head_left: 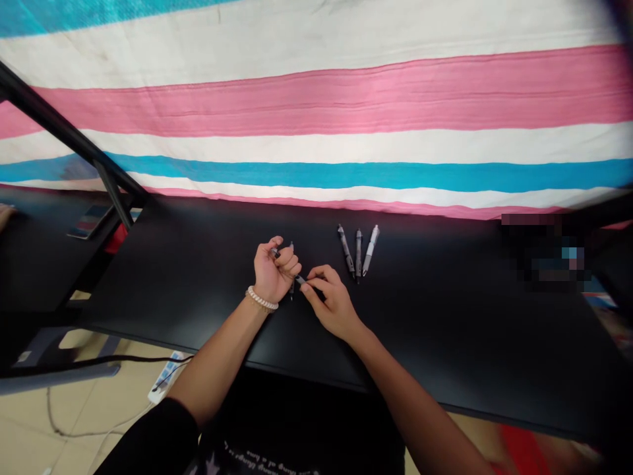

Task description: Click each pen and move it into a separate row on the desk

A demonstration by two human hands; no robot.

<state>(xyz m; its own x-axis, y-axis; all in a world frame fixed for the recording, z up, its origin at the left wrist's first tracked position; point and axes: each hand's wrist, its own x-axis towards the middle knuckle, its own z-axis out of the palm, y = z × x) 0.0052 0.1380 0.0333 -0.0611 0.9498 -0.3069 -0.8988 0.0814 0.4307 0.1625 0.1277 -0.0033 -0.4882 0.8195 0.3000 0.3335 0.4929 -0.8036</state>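
My left hand [273,272], wearing a white coiled band at the wrist, is closed with fingers curled round a slim pen [275,253], whose dark end shows by the thumb. My right hand [332,305] pinches the grey end of what looks like the same pen; the left fingers hide its middle. Behind and beneath the left hand lies another pen [291,295], with only its two ends visible. To the right, three pens lie side by side on the black table: a dark grey pen [347,251], another dark pen [359,254] and a white pen [370,251].
The black table [198,264] stretches across, with a striped sheet [316,105] hanging behind it. A pixelated patch covers the table's right end. On the left stand a black metal frame [59,125] and a neighbouring table with a phone-like slab [90,221]. A power strip [167,377] lies below.
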